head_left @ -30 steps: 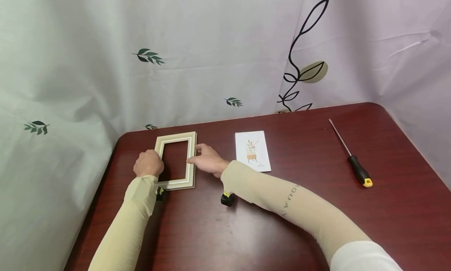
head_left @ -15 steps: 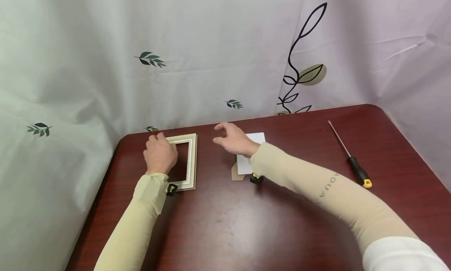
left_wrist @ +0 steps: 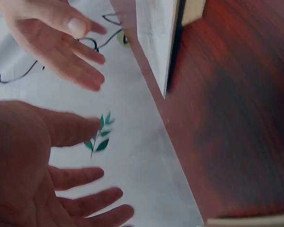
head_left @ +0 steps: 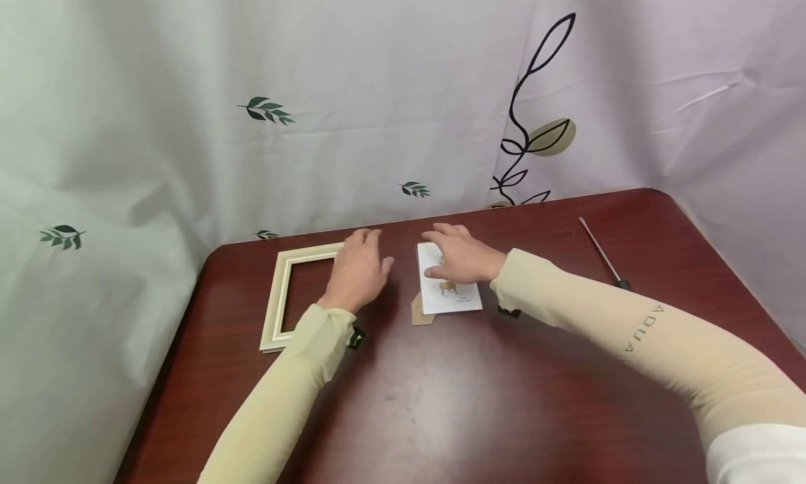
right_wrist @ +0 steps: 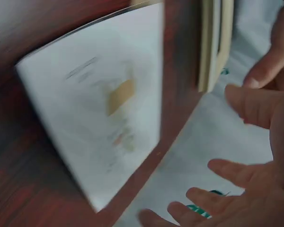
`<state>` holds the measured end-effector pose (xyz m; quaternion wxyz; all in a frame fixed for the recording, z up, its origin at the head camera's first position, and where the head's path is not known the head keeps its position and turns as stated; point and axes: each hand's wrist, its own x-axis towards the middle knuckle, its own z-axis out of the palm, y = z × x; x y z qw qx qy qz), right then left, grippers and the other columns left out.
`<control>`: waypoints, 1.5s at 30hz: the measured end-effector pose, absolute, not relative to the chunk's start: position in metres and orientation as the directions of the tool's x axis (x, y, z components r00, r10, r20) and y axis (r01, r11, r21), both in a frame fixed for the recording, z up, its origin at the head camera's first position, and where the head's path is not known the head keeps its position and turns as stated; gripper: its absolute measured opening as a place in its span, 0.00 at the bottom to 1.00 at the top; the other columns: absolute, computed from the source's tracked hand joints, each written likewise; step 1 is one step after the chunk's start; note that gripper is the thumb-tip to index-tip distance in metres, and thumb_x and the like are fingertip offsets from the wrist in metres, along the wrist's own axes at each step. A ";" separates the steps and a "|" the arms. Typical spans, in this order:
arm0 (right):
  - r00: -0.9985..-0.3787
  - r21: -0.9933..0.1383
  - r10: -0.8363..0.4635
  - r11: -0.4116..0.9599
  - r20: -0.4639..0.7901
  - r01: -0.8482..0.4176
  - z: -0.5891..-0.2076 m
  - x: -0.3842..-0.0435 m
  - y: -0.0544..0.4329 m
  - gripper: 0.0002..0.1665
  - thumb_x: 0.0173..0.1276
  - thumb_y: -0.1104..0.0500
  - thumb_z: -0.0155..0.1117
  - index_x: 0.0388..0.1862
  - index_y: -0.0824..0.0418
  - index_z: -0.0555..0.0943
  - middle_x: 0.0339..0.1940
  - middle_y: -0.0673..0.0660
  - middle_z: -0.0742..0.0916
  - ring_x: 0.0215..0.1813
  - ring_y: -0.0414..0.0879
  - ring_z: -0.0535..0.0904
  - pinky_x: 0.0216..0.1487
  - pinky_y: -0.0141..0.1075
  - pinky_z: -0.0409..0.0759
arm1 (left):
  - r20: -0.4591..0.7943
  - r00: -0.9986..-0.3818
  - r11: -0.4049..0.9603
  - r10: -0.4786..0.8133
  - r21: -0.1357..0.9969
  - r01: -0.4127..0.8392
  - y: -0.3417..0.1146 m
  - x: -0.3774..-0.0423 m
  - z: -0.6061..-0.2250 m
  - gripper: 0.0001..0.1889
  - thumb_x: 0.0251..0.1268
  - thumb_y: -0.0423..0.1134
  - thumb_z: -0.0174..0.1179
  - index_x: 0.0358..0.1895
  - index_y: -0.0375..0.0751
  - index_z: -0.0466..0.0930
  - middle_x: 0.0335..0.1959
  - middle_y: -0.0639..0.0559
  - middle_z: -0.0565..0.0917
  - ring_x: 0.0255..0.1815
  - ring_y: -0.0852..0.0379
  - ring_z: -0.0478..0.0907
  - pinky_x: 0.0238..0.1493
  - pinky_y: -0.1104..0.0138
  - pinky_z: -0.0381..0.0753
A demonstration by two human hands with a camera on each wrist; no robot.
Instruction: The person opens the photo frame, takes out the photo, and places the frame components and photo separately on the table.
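Two hands relaxed, holding nothing | right hand [head_left: 462,257] over card [head_left: 450,296] | card long axis toward curtain [head_left: 378,85]

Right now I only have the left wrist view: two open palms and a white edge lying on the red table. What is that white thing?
Observer: In the head view it is a card printed with a potted plant, lying flat. The right hand is over its far end, though I cannot tell whether it touches.
Operator: And where does the left hand sit?
Observer: The left hand, fingers loose, is between the card and a cream picture frame, covering the frame's right side.
Operator: Is anything under the card?
Observer: Yes, a brown cardboard piece sticks out from under its near left corner.
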<state>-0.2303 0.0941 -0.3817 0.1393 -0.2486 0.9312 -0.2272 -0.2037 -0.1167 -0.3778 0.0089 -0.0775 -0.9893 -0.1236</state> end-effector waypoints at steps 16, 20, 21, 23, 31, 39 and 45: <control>-0.765 -0.341 -0.635 0.747 -0.110 -0.571 -0.413 -0.215 0.121 0.44 0.68 0.47 0.69 0.76 0.65 0.66 0.76 0.73 0.65 0.75 0.70 0.61 0.70 0.61 0.65 | -0.035 -0.944 0.900 0.329 0.312 0.302 -0.076 -0.203 -0.413 0.32 0.72 0.44 0.60 0.72 0.30 0.66 0.72 0.35 0.68 0.73 0.42 0.66 0.72 0.54 0.65; -0.760 -0.321 -0.645 0.738 -0.081 -0.593 -0.418 -0.210 0.123 0.42 0.68 0.49 0.69 0.74 0.67 0.68 0.74 0.73 0.68 0.74 0.69 0.63 0.71 0.59 0.64 | -0.061 -0.923 0.883 0.380 0.320 0.343 -0.073 -0.201 -0.419 0.32 0.73 0.45 0.59 0.73 0.31 0.65 0.75 0.35 0.64 0.77 0.44 0.60 0.75 0.57 0.61; -0.758 -0.319 -0.648 0.736 -0.077 -0.597 -0.420 -0.209 0.123 0.42 0.69 0.49 0.69 0.74 0.67 0.68 0.74 0.73 0.68 0.74 0.69 0.63 0.71 0.59 0.64 | -0.066 -0.917 0.880 0.393 0.317 0.354 -0.072 -0.201 -0.419 0.32 0.74 0.46 0.59 0.73 0.31 0.65 0.75 0.35 0.64 0.77 0.44 0.59 0.75 0.57 0.60; -0.754 -0.317 -0.653 0.732 -0.073 -0.603 -0.424 -0.208 0.125 0.41 0.69 0.49 0.68 0.74 0.67 0.68 0.74 0.73 0.68 0.74 0.69 0.63 0.71 0.59 0.65 | -0.071 -0.904 0.872 0.423 0.305 0.384 -0.070 -0.201 -0.421 0.32 0.74 0.46 0.58 0.73 0.31 0.65 0.75 0.34 0.64 0.78 0.43 0.58 0.76 0.57 0.59; -0.752 -0.318 -0.657 0.727 -0.064 -0.608 -0.427 -0.206 0.127 0.42 0.69 0.49 0.68 0.74 0.67 0.67 0.75 0.73 0.67 0.74 0.69 0.62 0.69 0.60 0.66 | -0.090 -0.872 0.857 0.480 0.260 0.445 -0.069 -0.200 -0.426 0.31 0.74 0.46 0.59 0.73 0.31 0.67 0.75 0.33 0.63 0.78 0.42 0.57 0.77 0.57 0.56; -0.754 -0.319 -0.651 0.734 -0.084 -0.599 -0.430 -0.206 0.127 0.41 0.71 0.49 0.67 0.75 0.67 0.67 0.75 0.72 0.67 0.75 0.69 0.61 0.71 0.60 0.63 | -0.131 -0.868 0.856 0.478 0.290 0.428 -0.069 -0.197 -0.427 0.32 0.73 0.48 0.59 0.74 0.35 0.66 0.77 0.32 0.59 0.79 0.40 0.54 0.78 0.55 0.53; -0.753 -0.305 -0.654 0.733 -0.072 -0.607 -0.431 -0.205 0.128 0.39 0.70 0.50 0.67 0.72 0.69 0.70 0.74 0.73 0.68 0.74 0.68 0.63 0.73 0.56 0.63 | -0.171 -0.864 0.864 0.473 0.284 0.416 -0.071 -0.197 -0.429 0.38 0.69 0.54 0.64 0.74 0.33 0.65 0.77 0.35 0.59 0.80 0.45 0.52 0.76 0.58 0.58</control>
